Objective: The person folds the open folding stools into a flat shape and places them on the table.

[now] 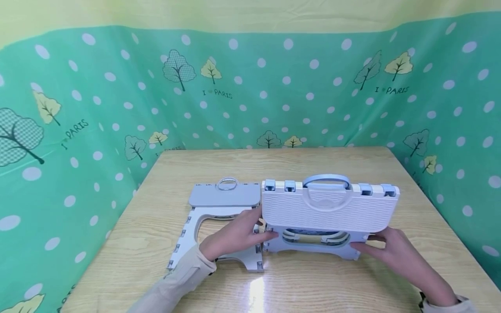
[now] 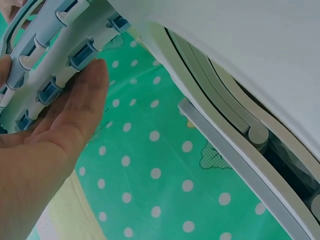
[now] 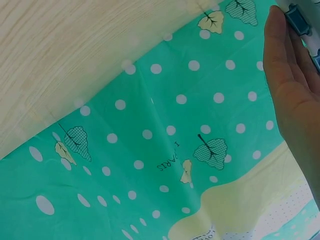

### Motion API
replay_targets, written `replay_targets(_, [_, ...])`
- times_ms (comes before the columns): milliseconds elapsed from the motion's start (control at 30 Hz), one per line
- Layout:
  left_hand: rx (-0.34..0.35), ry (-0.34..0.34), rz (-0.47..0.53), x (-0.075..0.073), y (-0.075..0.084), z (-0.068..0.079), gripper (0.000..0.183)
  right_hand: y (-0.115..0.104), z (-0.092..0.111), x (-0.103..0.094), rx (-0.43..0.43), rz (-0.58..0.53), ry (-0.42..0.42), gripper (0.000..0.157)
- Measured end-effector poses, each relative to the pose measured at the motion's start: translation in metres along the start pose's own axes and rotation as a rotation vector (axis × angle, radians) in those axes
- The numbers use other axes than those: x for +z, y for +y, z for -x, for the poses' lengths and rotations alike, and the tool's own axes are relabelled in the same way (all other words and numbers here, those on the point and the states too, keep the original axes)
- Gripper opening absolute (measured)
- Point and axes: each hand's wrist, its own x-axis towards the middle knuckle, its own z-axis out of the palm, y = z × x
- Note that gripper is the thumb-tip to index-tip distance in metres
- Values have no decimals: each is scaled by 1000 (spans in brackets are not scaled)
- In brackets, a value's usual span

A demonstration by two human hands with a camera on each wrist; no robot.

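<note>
A white and light-blue folding step stool (image 1: 330, 208) is held by its two sides, its ribbed white top panel facing me and the blue carry handle (image 1: 326, 179) uppermost. My left hand (image 1: 242, 234) grips its left side, thumb in front and fingers behind along the blue hinges (image 2: 82, 55). On the opposite side my right hand (image 1: 395, 248) grips the lower panel near the corner, thumb in front. Just left of it lies a grey and white folding stool (image 1: 225, 195), partly covered by my left hand and forearm. The right wrist view shows only the stool's hinged edge (image 3: 300, 22) beside my fingers.
Both stools are on a light wood-grain table (image 1: 305, 287). A green polka-dot cloth (image 1: 289, 100) printed with trees hangs around its back and sides, with a yellow band above. The grey stool's frame (image 2: 230, 95) stands close beside my left wrist.
</note>
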Motion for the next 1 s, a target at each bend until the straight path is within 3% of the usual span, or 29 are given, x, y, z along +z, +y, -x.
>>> replay_targets(433, [6,15,-10,1,-1,-1,74,2,0,2,-15,-36,-3,49])
replay_targets(1000, [25,11,-19,0,-1,-2,69,0,0,3,-25,-6,17,45])
